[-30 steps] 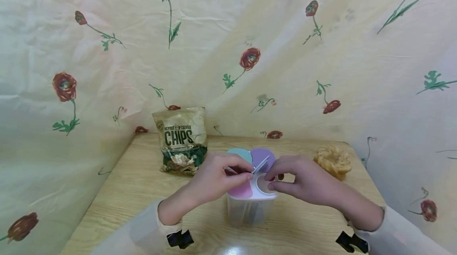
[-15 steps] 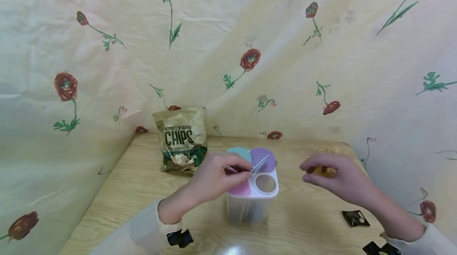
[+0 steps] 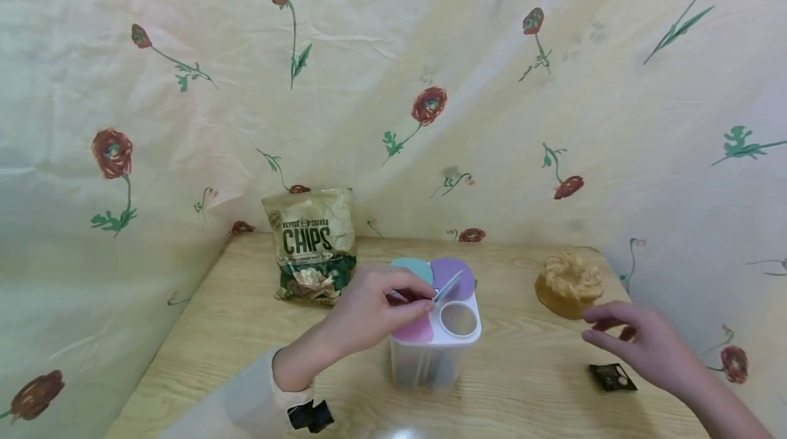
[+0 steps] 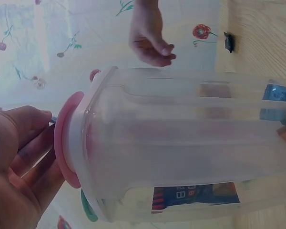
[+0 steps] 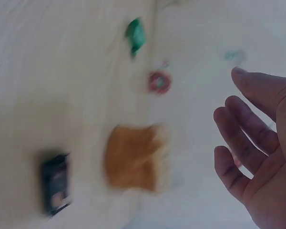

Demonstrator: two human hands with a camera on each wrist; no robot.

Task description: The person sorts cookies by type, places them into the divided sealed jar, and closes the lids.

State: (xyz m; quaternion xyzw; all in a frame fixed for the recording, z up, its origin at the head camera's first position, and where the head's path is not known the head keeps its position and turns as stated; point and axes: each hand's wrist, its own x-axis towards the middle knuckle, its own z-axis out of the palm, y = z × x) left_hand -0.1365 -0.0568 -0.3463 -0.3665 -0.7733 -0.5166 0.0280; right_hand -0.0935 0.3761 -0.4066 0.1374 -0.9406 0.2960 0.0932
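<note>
In the head view, my left hand (image 3: pixel 375 309) pinches a pale, thin raised lid (image 3: pixel 449 287) above a clear storage container (image 3: pixel 424 362). The container's white top carries a teal lid (image 3: pixel 413 266), a purple lid (image 3: pixel 455 275) and a pink lid (image 3: pixel 415 330); its front-right round opening (image 3: pixel 458 319) is uncovered. Through the wall, the left wrist view shows a dark blue packet (image 4: pixel 195 195) and other packets. My right hand (image 3: pixel 645 343) hovers with loosely bent fingers, holding nothing. Just below it lies a small black packet (image 3: pixel 613 377).
A ring-shaped pastry (image 3: pixel 568 285) sits at the right rear of the wooden table (image 3: pixel 522 384). A chips bag (image 3: pixel 313 244) stands at the left rear. The right wrist view shows a small green wrapped piece (image 5: pixel 136 36). Flowered cloth (image 3: pixel 393 84) hangs behind.
My right hand has left the container's opening and moved right, past the pastry, to above the black packet. The left hand keeps its pinch on the raised lid.
</note>
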